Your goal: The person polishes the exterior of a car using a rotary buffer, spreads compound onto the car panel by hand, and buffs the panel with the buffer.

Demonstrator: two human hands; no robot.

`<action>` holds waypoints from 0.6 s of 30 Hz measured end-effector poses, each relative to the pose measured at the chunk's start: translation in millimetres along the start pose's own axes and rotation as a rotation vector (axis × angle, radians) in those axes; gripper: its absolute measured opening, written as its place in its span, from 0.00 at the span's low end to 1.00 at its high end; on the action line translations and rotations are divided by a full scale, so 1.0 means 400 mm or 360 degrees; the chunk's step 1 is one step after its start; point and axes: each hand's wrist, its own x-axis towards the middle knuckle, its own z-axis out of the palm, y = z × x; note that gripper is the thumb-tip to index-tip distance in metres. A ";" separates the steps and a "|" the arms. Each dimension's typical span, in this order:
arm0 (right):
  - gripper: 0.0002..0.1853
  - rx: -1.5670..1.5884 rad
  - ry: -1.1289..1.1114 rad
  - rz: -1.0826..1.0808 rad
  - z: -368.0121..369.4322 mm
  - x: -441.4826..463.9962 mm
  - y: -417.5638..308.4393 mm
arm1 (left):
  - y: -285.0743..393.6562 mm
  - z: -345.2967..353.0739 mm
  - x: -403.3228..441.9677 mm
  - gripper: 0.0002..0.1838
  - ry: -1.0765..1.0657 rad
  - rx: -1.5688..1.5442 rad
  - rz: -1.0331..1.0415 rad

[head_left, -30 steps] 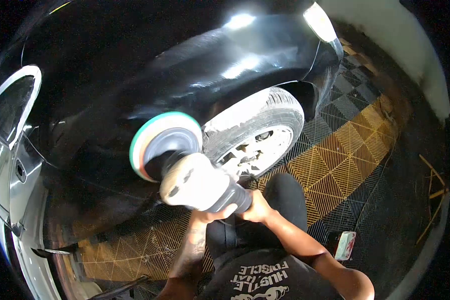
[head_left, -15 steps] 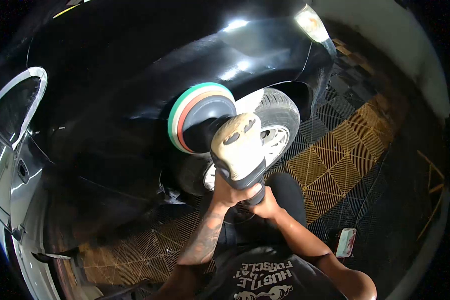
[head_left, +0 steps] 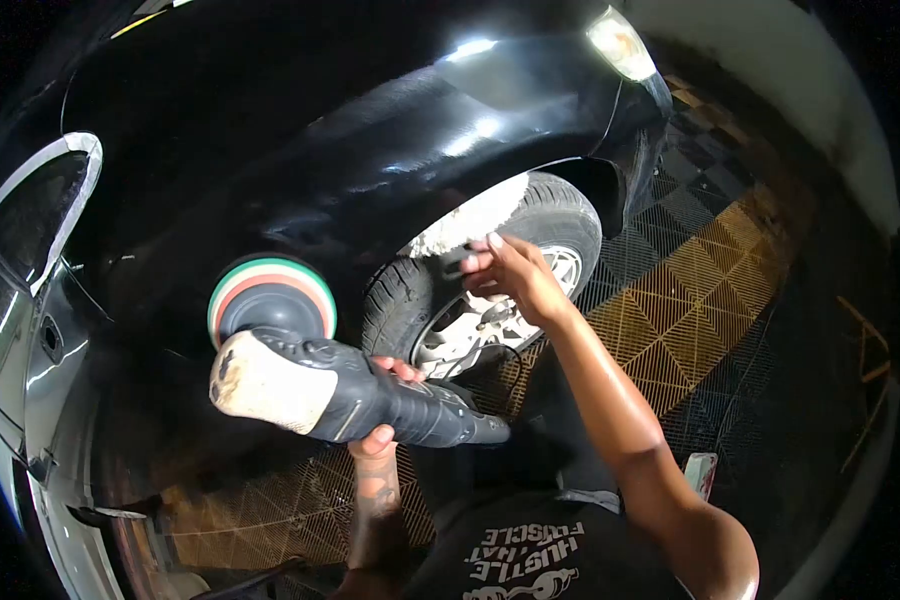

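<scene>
My left hand [head_left: 378,438] is wrapped round the dark body of a polisher [head_left: 395,405], which lies slanted with its pale, worn head cover to the left. The polisher's round pad [head_left: 273,268], layered green, white and orange, faces the black car's side panel [head_left: 170,250]; I cannot tell whether it touches. Held out over the front wheel [head_left: 555,215], my right hand [head_left: 518,280] is empty with its fingers loosely bent and apart. Just beyond its fingertips, a white cloth-like piece [head_left: 470,218] sits between tyre and wheel arch.
A lit headlight [head_left: 622,45] is at the car's front corner. White tape [head_left: 95,165] edges the side mirror on the left. Black and tan grid tiles [head_left: 660,310] cover the floor. A small pale block [head_left: 702,474] lies beside my right arm. A thin cord [head_left: 518,362] loops near the wheel.
The polisher has swung left and down, away from the wheel arch, in my left hand. My right hand has let go of its handle and risen toward the white piece above the tyre.
</scene>
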 end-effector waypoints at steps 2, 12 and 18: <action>0.21 0.0126 0.0160 -0.0059 0.032 0.048 -0.009 | 0.019 -0.002 -0.003 0.44 0.0007 0.0017 0.0014; 0.12 -0.0172 0.0396 -0.0150 0.047 0.162 -0.076 | 0.011 0.001 -0.012 0.43 -0.0073 -0.0005 -0.0075; 0.17 -0.0685 0.0572 -0.0090 0.016 0.155 -0.084 | -0.037 0.039 0.009 0.43 -0.0113 0.0032 -0.0159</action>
